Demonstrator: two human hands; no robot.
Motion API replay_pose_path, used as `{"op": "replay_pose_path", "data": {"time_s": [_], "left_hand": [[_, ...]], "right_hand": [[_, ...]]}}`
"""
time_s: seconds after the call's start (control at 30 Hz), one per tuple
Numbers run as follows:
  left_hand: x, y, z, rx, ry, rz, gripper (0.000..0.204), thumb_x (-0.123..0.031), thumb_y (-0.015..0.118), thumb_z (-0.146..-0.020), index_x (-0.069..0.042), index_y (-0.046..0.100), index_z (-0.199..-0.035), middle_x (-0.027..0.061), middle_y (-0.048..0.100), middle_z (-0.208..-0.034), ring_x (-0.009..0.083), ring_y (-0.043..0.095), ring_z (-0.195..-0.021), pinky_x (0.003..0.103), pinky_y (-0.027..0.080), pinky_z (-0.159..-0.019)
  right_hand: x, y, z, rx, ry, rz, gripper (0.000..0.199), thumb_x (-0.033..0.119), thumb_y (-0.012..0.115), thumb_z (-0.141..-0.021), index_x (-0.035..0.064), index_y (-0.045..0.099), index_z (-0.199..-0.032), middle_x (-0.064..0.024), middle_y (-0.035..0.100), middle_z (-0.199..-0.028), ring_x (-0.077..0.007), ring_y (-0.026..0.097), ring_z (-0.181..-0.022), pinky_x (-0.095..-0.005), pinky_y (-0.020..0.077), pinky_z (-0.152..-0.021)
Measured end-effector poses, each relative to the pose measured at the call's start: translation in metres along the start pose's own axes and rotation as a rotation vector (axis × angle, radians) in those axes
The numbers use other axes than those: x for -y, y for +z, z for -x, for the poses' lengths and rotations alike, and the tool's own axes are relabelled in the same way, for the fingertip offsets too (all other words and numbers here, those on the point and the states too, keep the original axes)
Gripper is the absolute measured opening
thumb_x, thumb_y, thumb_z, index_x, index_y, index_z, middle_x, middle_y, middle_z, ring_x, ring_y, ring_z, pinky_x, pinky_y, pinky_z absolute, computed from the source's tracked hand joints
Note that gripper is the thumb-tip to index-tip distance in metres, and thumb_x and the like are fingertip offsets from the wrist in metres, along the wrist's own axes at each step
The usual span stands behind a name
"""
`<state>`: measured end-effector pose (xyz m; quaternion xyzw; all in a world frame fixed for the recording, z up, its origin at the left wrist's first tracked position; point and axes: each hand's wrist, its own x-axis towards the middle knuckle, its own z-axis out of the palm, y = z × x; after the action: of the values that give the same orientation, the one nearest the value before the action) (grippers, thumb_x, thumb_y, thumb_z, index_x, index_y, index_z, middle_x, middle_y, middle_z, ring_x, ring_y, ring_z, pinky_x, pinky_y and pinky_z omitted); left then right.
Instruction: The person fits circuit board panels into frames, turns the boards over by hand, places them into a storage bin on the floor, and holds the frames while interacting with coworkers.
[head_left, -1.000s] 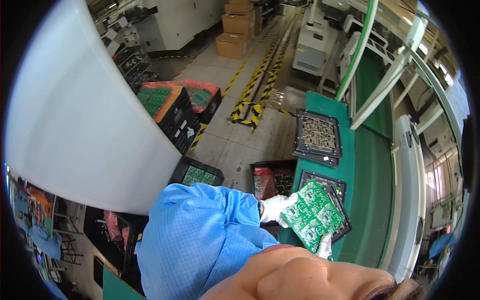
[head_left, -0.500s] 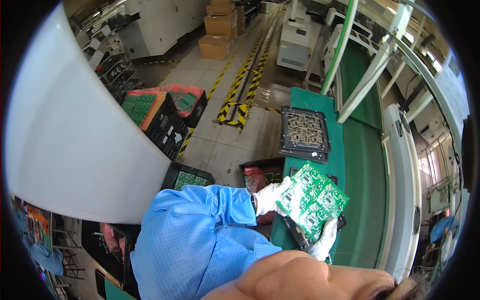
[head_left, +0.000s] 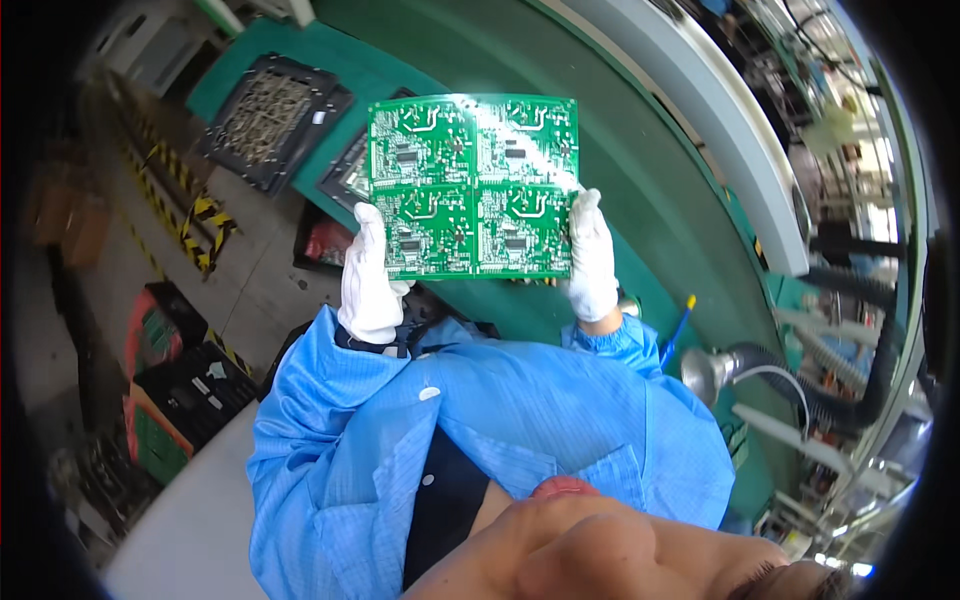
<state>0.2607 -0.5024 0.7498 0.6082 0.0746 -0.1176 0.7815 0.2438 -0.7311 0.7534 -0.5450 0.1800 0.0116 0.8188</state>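
A green circuit board panel (head_left: pixel 474 187), made of several joined boards with white markings and small dark chips, is held up over the green bench. My left hand (head_left: pixel 370 275), in a white glove, grips its left edge near the lower corner. On the opposite edge, my right hand (head_left: pixel 591 258), also white-gloved, closes around the lower right side. Bright glare crosses the panel's upper right part. Partly hidden behind the panel lies a black tray (head_left: pixel 345 172) on the bench.
A black tray frame of boards (head_left: pixel 268 115) lies on the green bench mat (head_left: pixel 385 58). Black crates with red bags and boards (head_left: pixel 190 400) stand on the floor at left. A metal funnel nozzle on a black hose (head_left: pixel 705 375) and a blue pen-like tool (head_left: pixel 680 330) are at right.
My view has swung to the right. The circuit board panel, tilted before, is now squarer in front of me and higher in view; both hands still hold its edges.
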Motion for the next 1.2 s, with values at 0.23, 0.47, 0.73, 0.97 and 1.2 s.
{"op": "replay_pose_path", "data": {"time_s": [0.23,0.47,0.73,0.97,1.2], "left_hand": [[0.019,-0.017,-0.008,0.164,0.021,-0.202,0.066,-0.052,0.024,-0.103,0.005,0.055,-0.120,0.0139,0.066,-0.096,0.0200,0.063,-0.077,0.029,0.049,-0.066],[0.059,0.001,-0.008,0.288,-0.022,-0.229,0.047,-0.016,0.045,-0.096,0.004,0.039,-0.139,0.0234,0.060,-0.108,0.0284,0.062,-0.077,0.035,0.051,-0.067],[0.063,-0.070,-0.040,0.429,0.100,-0.412,0.080,0.015,0.051,-0.076,-0.001,0.025,-0.150,0.0298,0.053,-0.121,0.0382,0.062,-0.083,0.042,0.052,-0.075],[0.013,-0.018,-0.024,0.280,-0.282,0.101,0.064,-0.054,0.031,-0.102,0.000,0.046,-0.134,0.0116,0.063,-0.117,0.0196,0.067,-0.096,0.027,0.056,-0.070],[0.015,-0.020,-0.026,0.450,-0.360,0.204,0.061,-0.053,0.039,-0.100,-0.010,0.040,-0.142,0.0084,0.056,-0.134,0.0253,0.061,-0.113,0.044,0.054,-0.085]], "right_hand": [[-0.035,-0.049,0.006,0.046,-0.915,0.979,0.036,0.003,0.047,-0.099,0.0020,0.048,-0.135,-0.0151,0.055,-0.116,-0.0268,0.054,-0.101,-0.0319,0.0424,-0.095],[-0.007,-0.076,0.019,-0.066,-0.344,0.270,0.020,0.014,0.044,-0.103,-0.0033,0.051,-0.099,-0.0079,0.048,-0.094,-0.0189,0.047,-0.088,-0.0284,0.0405,-0.085],[-0.035,-0.044,0.000,-0.012,-0.807,1.037,0.024,0.007,0.052,-0.093,-0.0028,0.054,-0.115,-0.0179,0.058,-0.113,-0.0342,0.055,-0.102,-0.0357,0.0440,-0.093],[-0.044,-0.053,-0.001,0.002,-0.973,1.070,0.043,0.011,0.061,-0.078,-0.0052,0.054,-0.118,-0.0272,0.056,-0.118,-0.0460,0.054,-0.109,-0.0466,0.0439,-0.097],[-0.033,-0.035,0.035,-0.150,-0.899,1.118,0.047,0.005,0.053,-0.084,-0.0025,0.045,-0.130,-0.0203,0.057,-0.115,-0.0383,0.056,-0.102,-0.0401,0.0463,-0.093]]}}
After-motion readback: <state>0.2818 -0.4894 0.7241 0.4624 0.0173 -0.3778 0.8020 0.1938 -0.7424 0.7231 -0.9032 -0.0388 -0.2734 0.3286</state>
